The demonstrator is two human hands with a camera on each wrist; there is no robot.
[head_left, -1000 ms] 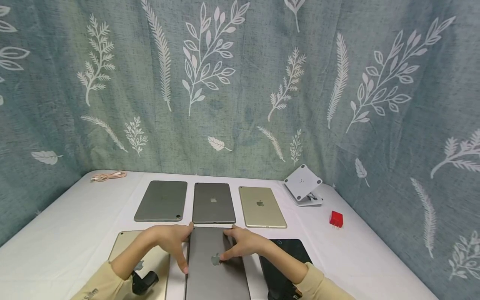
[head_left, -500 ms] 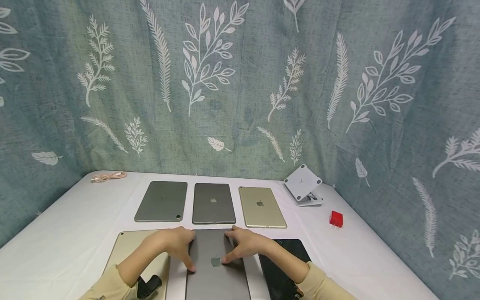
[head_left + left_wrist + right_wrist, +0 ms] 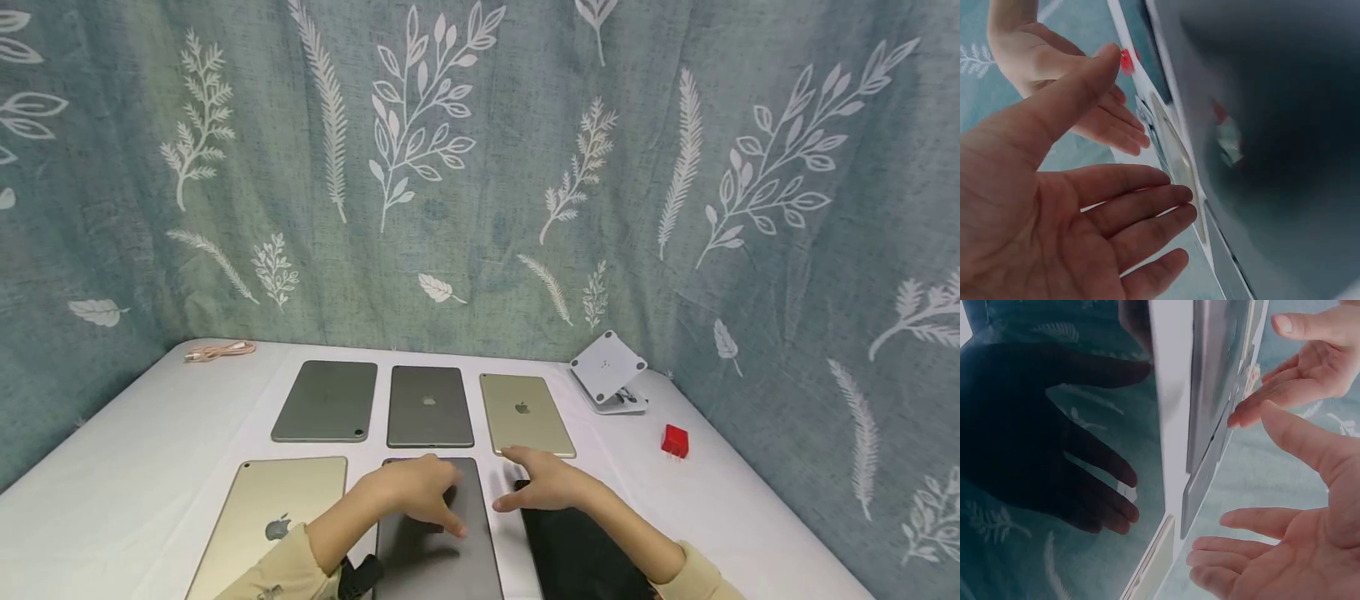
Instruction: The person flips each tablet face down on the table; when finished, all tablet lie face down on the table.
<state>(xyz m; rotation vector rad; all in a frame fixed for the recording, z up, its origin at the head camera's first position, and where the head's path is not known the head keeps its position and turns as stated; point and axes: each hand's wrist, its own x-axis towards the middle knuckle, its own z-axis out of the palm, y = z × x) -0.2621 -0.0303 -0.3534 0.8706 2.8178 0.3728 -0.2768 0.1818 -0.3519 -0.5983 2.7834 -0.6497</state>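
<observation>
My left hand [image 3: 422, 490] hovers over the large grey tablet [image 3: 468, 560] at the front middle, casting a shadow on it. Its fingers are spread and hold nothing, as the left wrist view shows the bare palm [image 3: 1066, 244]. My right hand [image 3: 547, 482] is in the air by the top edge of the glossy black tablet [image 3: 581, 554] at the front right. Its fingers are extended and grip nothing, and the black surface mirrors it in the right wrist view. To the left lies a gold tablet [image 3: 247, 521], back up, partly covered by my left sleeve.
Behind lie a dark green-grey tablet [image 3: 326, 402], a smaller grey tablet [image 3: 429, 408] and another gold tablet [image 3: 525, 412]. A folding metal stand [image 3: 607, 371] and a red plug [image 3: 675, 441] are at the right. A coiled cable [image 3: 220, 351] lies back left. A leaf-patterned curtain [image 3: 480, 208] borders the table.
Both hands have let go of the large grey tablet's sides and shifted right. The left hand is now above that tablet, the right hand over the black one's top edge.
</observation>
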